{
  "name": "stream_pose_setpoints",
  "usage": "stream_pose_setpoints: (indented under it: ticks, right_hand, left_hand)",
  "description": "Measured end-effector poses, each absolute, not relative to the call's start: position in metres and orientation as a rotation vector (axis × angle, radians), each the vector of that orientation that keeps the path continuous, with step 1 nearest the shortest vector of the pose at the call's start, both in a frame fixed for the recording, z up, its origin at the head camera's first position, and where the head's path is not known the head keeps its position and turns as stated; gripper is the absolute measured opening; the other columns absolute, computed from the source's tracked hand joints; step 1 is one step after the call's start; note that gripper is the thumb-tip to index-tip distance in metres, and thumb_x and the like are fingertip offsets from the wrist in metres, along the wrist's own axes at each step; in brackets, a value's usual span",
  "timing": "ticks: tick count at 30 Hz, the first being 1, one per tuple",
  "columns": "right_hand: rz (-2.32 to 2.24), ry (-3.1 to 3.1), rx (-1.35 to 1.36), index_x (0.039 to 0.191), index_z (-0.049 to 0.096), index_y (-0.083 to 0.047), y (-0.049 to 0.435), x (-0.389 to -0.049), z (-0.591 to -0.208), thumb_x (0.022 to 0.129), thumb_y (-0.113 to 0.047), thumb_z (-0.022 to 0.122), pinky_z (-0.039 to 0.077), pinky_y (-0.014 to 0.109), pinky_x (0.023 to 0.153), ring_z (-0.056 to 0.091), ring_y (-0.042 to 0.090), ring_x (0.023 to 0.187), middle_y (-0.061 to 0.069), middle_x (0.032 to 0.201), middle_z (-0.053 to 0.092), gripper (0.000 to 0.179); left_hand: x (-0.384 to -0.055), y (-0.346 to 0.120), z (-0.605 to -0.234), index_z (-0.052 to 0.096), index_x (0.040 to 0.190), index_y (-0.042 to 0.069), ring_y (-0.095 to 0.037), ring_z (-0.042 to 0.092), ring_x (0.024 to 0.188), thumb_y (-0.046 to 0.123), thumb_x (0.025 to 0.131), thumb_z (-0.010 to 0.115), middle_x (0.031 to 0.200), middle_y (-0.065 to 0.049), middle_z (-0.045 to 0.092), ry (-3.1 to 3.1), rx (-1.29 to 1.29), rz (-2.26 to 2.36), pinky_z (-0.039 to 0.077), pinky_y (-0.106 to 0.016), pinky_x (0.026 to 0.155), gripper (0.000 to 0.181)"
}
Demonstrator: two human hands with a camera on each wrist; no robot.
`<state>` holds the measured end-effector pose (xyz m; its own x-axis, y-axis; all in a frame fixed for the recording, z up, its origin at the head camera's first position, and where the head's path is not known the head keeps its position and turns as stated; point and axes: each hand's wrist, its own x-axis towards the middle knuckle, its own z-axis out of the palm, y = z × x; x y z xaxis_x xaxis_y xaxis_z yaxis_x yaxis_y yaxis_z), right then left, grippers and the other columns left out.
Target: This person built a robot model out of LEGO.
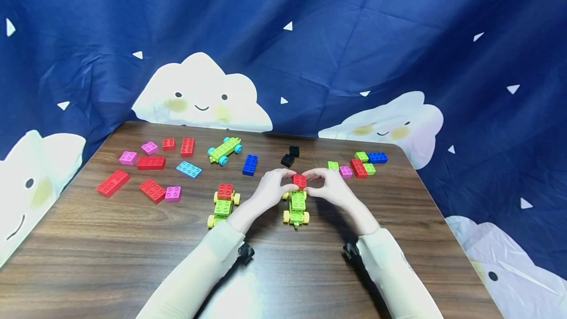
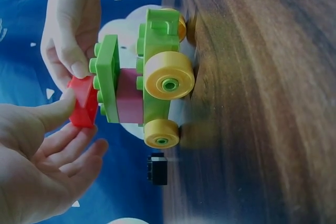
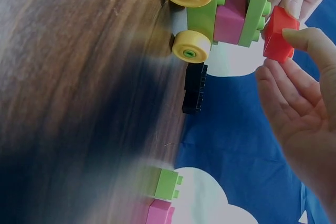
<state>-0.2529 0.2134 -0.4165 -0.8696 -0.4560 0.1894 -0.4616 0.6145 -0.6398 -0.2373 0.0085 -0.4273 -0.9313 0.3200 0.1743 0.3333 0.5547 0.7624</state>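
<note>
Both hands hold a red brick [image 1: 299, 181] at the far end of a lime green toy car [image 1: 298, 216] with yellow wheels. My left hand [image 1: 271, 187] pinches it from the left, my right hand [image 1: 329, 188] from the right, with thumbs and fingers on its sides. In the left wrist view the red brick sits against the studs of a lime green brick [image 2: 108, 85]; whether it is fully pressed on I cannot tell. Beneath that, a pink brick [image 2: 130, 95] stands on the car's base [image 2: 157, 103].
Left of the hands stands a similar car [image 1: 223, 207] topped with a red brick. Farther back are a blue-wheeled car [image 1: 225, 150], a blue brick [image 1: 250, 165] and two black bricks [image 1: 288, 160]. Loose red and pink bricks [image 1: 151, 163] lie left; several coloured bricks [image 1: 359, 168] lie right.
</note>
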Motion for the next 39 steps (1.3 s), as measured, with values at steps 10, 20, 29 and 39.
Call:
stream_pose_setpoints:
  ticks: [10,20,29,39]
  right_hand:
    - [1.109,-2.827,0.844,0.112,0.07,-0.001,0.213,-0.2495,-0.4158,0.079,-0.009,0.077,0.054,0.044,0.089,0.068,0.026,0.098,0.013,0.105,0.073,0.035]
    - [1.099,-2.831,0.858,0.113,0.07,-0.002,0.2141,-0.2494,-0.4171,0.08,-0.01,0.076,0.054,0.043,0.09,0.068,0.025,0.097,0.012,0.105,0.073,0.035]
    - [1.097,-2.821,0.873,0.113,0.069,-0.001,0.2128,-0.2482,-0.417,0.08,-0.009,0.076,0.053,0.046,0.091,0.068,0.026,0.099,0.013,0.106,0.073,0.035]
    - [1.073,-2.824,0.874,0.113,0.069,-0.001,0.2131,-0.2474,-0.4164,0.08,-0.009,0.076,0.053,0.045,0.092,0.068,0.026,0.099,0.013,0.107,0.073,0.035]
  left_hand:
    - [-0.2355,0.0063,-0.4272,0.064,0.126,0.004,-0.027,0.057,0.123,0.025,0.09,0.07,0.127,-0.012,0.065,-2.835,-0.576,-1.37,0.045,-0.043,0.104,0.042]
    - [-0.2352,0.0054,-0.4265,0.063,0.128,0.003,-0.027,0.057,0.125,0.023,0.093,0.068,0.129,-0.013,0.064,-2.866,-0.593,-1.366,0.044,-0.043,0.105,0.041]
    - [-0.2335,0.0043,-0.4261,0.063,0.126,0.003,-0.028,0.056,0.125,0.023,0.093,0.067,0.129,-0.013,0.064,-2.858,-0.627,-1.322,0.043,-0.043,0.106,0.039]
    - [-0.2333,0.0046,-0.4277,0.063,0.128,0.003,-0.028,0.056,0.125,0.023,0.093,0.067,0.13,-0.013,0.064,-2.863,-0.601,-1.339,0.044,-0.043,0.106,0.04]
